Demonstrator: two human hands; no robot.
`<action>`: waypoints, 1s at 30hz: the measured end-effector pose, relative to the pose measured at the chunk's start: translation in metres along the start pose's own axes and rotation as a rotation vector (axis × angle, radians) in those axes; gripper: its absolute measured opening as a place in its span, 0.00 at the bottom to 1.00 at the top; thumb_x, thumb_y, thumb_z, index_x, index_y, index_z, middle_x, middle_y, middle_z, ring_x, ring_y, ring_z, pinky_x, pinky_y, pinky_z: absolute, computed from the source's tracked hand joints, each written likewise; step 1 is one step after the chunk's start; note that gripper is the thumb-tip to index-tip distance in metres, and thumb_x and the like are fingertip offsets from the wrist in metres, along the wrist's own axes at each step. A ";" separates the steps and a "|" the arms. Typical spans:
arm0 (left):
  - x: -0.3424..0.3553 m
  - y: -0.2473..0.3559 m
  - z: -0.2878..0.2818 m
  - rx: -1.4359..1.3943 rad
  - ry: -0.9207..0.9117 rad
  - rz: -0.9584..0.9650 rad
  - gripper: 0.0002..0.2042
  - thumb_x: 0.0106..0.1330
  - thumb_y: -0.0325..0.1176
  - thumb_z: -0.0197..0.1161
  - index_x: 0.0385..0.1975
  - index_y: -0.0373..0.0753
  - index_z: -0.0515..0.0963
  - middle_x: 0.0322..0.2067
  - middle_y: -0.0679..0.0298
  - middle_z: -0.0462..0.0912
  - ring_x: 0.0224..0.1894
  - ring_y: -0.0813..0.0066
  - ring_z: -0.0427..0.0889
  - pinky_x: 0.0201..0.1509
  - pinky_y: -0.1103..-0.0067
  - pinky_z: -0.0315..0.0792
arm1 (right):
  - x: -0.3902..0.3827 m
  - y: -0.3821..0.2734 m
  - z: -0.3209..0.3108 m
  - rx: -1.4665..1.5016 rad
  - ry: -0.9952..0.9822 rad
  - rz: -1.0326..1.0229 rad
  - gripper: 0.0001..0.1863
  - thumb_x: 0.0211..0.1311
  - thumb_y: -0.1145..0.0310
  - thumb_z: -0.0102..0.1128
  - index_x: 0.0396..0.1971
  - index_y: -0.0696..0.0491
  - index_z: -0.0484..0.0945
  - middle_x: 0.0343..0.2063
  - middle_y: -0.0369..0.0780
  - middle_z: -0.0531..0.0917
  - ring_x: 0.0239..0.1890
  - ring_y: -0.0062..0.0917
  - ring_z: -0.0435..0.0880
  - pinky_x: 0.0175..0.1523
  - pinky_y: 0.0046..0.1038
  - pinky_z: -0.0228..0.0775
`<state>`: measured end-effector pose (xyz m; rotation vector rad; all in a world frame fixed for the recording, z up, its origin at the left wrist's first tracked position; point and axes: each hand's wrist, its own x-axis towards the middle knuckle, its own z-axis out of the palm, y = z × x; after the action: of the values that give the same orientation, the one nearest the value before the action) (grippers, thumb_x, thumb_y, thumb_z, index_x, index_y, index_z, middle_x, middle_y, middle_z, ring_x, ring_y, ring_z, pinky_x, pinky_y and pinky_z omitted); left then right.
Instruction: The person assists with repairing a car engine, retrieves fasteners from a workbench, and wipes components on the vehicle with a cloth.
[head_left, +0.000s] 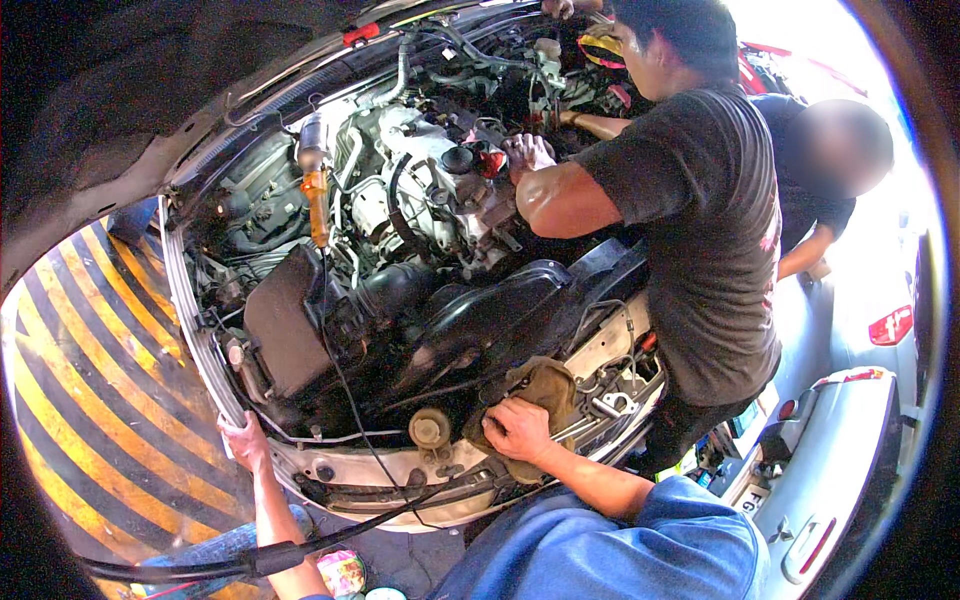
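At the front left corner of an open engine bay, my left hand (243, 440) grips the car's fender edge (190, 330), its fingers curled over the rim. My right hand (517, 430) rests with bent fingers on a crumpled brown cloth (548, 388) on the front panel. Just left of that hand is a round tan cap (429, 430). Wrenches and a flat metal gasket (615, 403) lie to the right of the cloth. Beyond both hands is the engine (420, 170), with a black air intake hose (395, 290) in front of it.
An orange work lamp (317, 205) hangs over the engine, its cord trailing forward. A co-worker in a black shirt (690, 190) leans in from the right, one hand (528, 155) on the engine. Another person (800, 190) bends behind. The raised hood (110, 120) overhangs the left.
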<state>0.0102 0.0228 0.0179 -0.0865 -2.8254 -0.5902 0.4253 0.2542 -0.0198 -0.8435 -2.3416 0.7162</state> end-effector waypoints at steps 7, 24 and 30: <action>-0.002 0.005 0.001 -0.019 0.018 0.039 0.29 0.55 0.42 0.62 0.56 0.39 0.63 0.49 0.49 0.75 0.51 0.49 0.74 0.54 0.64 0.67 | 0.002 0.002 -0.003 0.027 0.001 -0.005 0.06 0.48 0.65 0.63 0.22 0.49 0.77 0.18 0.37 0.76 0.21 0.31 0.77 0.25 0.31 0.69; 0.004 -0.007 0.010 0.035 0.006 0.029 0.29 0.55 0.44 0.63 0.56 0.40 0.64 0.48 0.51 0.76 0.49 0.50 0.75 0.52 0.63 0.68 | 0.002 0.004 -0.004 0.062 0.022 0.009 0.05 0.46 0.65 0.63 0.22 0.49 0.78 0.19 0.37 0.76 0.22 0.31 0.77 0.27 0.31 0.70; 0.006 -0.019 0.017 0.018 -0.013 0.010 0.28 0.55 0.44 0.63 0.54 0.39 0.66 0.47 0.51 0.76 0.49 0.51 0.76 0.52 0.63 0.68 | -0.002 0.005 -0.004 0.046 -0.027 0.030 0.08 0.50 0.61 0.61 0.24 0.49 0.79 0.22 0.38 0.79 0.25 0.33 0.79 0.29 0.33 0.73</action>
<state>-0.0017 0.0124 -0.0023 -0.1011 -2.8404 -0.5634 0.4318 0.2572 -0.0207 -0.8557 -2.3311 0.7955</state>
